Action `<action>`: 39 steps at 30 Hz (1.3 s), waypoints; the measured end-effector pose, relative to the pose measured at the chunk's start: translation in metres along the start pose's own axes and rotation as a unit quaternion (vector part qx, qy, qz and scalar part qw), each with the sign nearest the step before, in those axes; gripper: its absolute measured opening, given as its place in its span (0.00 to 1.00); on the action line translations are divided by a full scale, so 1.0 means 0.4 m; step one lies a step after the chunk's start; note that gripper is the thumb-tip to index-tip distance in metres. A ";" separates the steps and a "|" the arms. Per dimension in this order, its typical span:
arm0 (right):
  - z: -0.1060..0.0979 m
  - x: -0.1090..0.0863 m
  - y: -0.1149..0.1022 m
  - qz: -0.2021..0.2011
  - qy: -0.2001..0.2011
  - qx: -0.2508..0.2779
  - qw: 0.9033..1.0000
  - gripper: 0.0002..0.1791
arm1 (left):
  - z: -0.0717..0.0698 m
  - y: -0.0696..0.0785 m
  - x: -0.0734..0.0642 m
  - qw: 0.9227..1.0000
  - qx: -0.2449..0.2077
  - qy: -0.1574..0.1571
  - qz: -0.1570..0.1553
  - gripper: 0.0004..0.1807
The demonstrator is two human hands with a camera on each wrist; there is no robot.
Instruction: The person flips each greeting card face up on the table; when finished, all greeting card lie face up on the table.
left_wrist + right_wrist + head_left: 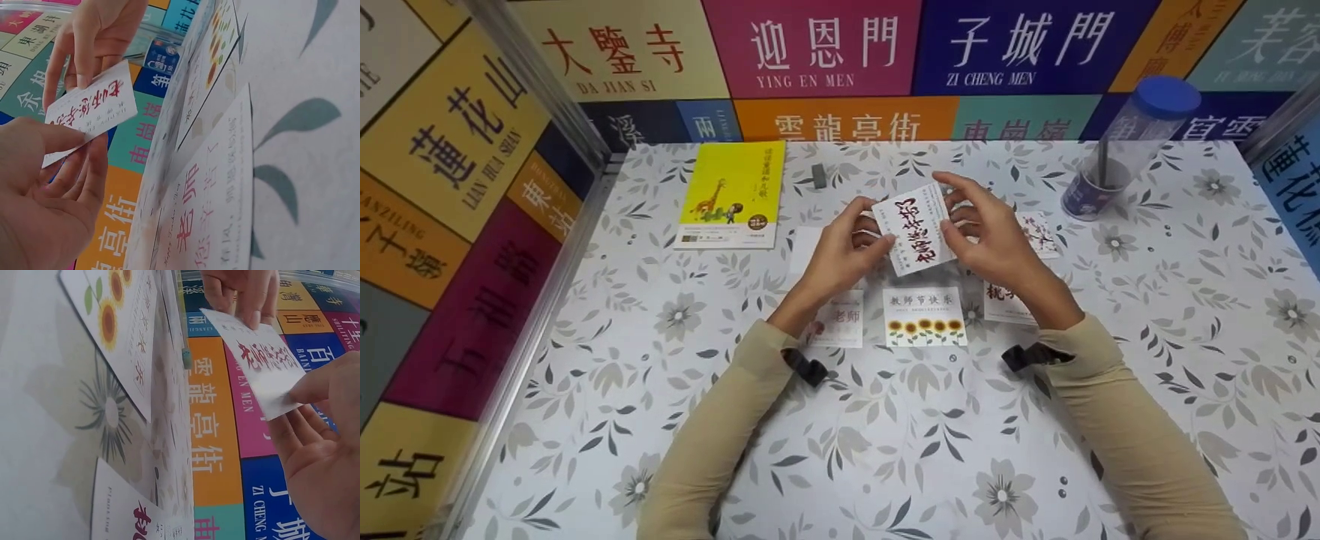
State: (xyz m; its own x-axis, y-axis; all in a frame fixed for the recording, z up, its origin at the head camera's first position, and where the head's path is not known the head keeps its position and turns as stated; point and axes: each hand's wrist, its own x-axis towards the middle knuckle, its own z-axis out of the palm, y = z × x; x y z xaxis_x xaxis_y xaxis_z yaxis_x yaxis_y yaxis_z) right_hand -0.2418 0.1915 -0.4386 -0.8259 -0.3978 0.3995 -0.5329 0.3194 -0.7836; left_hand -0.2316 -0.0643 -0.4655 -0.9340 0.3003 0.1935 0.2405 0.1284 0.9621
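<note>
Between both hands a white greeting card [913,229] with dark red brush lettering is held up at a tilt above the table. My left hand [849,251] pinches its left edge, thumb on the printed face and fingers behind. The opposite edge is pinched by my right hand [986,232] in the same way. Below lie a sunflower card [925,316], a card with pink lettering [840,321] partly under the left forearm, and a card with dark red characters [1006,304] partly under the right wrist. A card with a blossom branch [1037,234] is half hidden behind the right hand.
At the back left lies a yellow booklet [733,195], with a small grey block [819,176] to its right. A clear tube with a blue lid [1166,97] stands at the back right. Printed panels [817,49] border the floral-patterned table [870,465].
</note>
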 end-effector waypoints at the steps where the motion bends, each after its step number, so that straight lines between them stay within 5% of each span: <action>1: 0.000 0.002 0.000 -0.003 0.003 -0.010 1.000 0.37 | 0.000 0.002 0.000 1.000 0.009 -0.006 0.010 0.24; 8: -0.006 0.003 -0.006 0.004 0.041 -0.102 0.994 0.19 | 0.010 0.005 0.000 0.999 0.009 -0.023 0.039 0.33; 11: -0.012 0.001 -0.004 0.045 0.071 -0.106 0.991 0.12 | 0.013 0.001 0.000 0.999 0.000 -0.016 0.028 0.36; 17: -0.027 -0.006 0.015 0.129 0.086 -0.052 0.987 0.15 | 0.018 -0.012 -0.003 1.000 -0.009 -0.020 -0.001 0.48; 20: -0.029 -0.006 0.023 0.172 0.072 -0.070 0.980 0.15 | 0.020 -0.009 -0.008 0.998 0.047 -0.048 -0.014 0.52; 22: -0.029 -0.007 0.029 0.204 0.051 -0.113 0.971 0.16 | 0.020 -0.005 -0.013 0.987 0.132 -0.092 -0.017 0.50; 27: -0.028 -0.014 0.039 0.258 -0.013 -0.245 0.935 0.24 | 0.024 -0.001 -0.027 0.920 0.323 -0.221 0.010 0.37; 29: -0.031 -0.015 0.040 0.265 -0.030 -0.269 0.926 0.26 | 0.025 0.000 -0.030 0.904 0.355 -0.239 0.016 0.35; 32: -0.036 -0.016 0.039 0.267 -0.046 -0.269 0.924 0.28 | 0.024 0.002 -0.033 0.896 0.378 -0.232 0.014 0.32; 39: -0.036 -0.019 0.046 0.253 -0.109 -0.255 0.927 0.31 | 0.015 -0.001 -0.035 0.896 0.385 -0.222 0.000 0.28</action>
State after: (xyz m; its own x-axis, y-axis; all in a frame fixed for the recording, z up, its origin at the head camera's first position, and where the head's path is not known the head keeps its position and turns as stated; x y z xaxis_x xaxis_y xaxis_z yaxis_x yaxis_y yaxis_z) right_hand -0.2478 0.2129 -0.4492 -0.9664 -0.2332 -0.1078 -0.1511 0.8552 -0.4958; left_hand -0.2171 -0.0629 -0.4699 -0.7784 0.6243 -0.0655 0.5113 0.6912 0.5108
